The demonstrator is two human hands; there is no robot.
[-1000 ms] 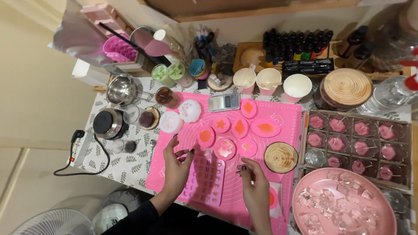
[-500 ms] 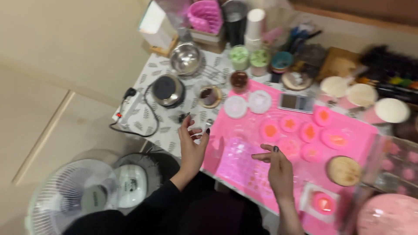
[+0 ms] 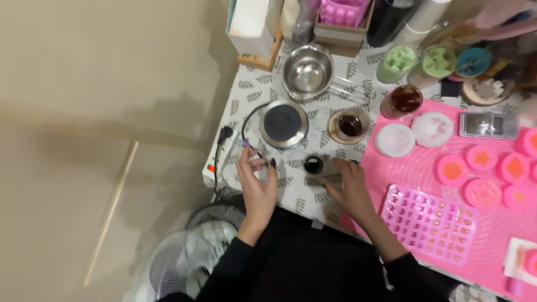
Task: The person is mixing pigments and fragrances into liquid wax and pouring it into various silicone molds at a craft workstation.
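1. The left hand [image 3: 256, 184] hovered over the near left edge of the surface [image 3: 251, 92], fingers spread and curled loosely, its grip released and grasping nothing.
2. The right hand [image 3: 350, 187] lay palm down on the leaf-patterned cloth, fingers stretched toward a small dark-filled glass [image 3: 312, 165]; whether the fingertips touched it could not be told, and the grip was released.
3. That small glass stood between the two hands, just in front of the round black hot plate [image 3: 285, 124].
4. A steel pot [image 3: 307, 72] sat behind the hot plate, its wire handle pointing right.
5. A glass cup of dark liquid [image 3: 351, 125] rested on a round coaster to the right of the hot plate.
6. A white power strip [image 3: 219, 159] lay along the surface's left edge, beside the left hand.
7. The pink mat [image 3: 492, 229] covered the right part of the surface, carrying a pink tray mould [image 3: 430, 222] close to the right forearm and round pink moulds [image 3: 482, 193] farther right.
8. A fan [image 3: 184, 263] stood on the floor below.
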